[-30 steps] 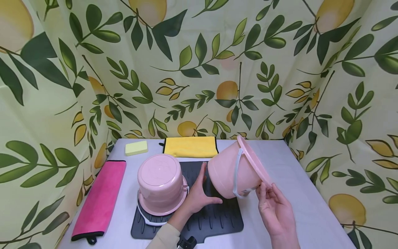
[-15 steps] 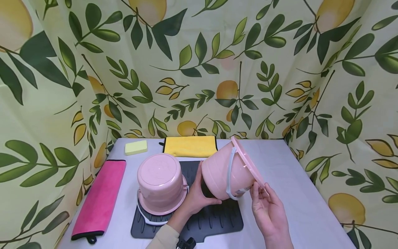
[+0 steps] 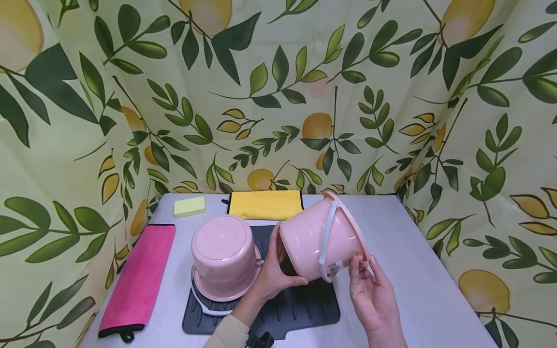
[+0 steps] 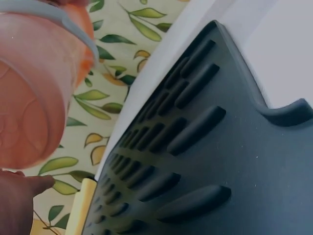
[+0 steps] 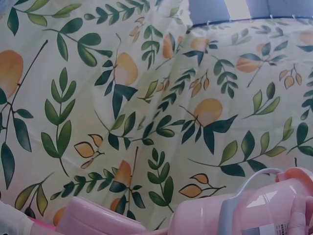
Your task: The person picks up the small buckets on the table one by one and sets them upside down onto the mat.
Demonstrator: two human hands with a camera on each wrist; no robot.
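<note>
A pink bucket [image 3: 319, 234] with a pale handle [image 3: 326, 241] is held tilted above the dark ribbed mat [image 3: 304, 304], its rim facing right and its base facing left. My right hand [image 3: 374, 297] pinches the lower rim between thumb and fingers. Spread around the bucket's base is my left hand [image 3: 276, 273], fairly straight-fingered; firm contact cannot be made out. Behind that forearm a second pink bucket [image 3: 224, 256] stands upside down on the mat's left part. The left wrist view shows the tilted bucket's round base [image 4: 22, 117] above the left hand [image 4: 19, 203].
A pink cloth [image 3: 139, 278] with black edging lies along the table's left side. Toward the back are a pale yellow sponge [image 3: 189, 206] and a folded yellow cloth [image 3: 265, 205]. Leaf-printed curtain [image 3: 278, 106] encloses the back and sides of the white table [image 3: 413, 270].
The tilted bucket and my right hand have moved left, bringing the base into the span of my left hand. The left hand has barely moved. The upside-down bucket stays put.
</note>
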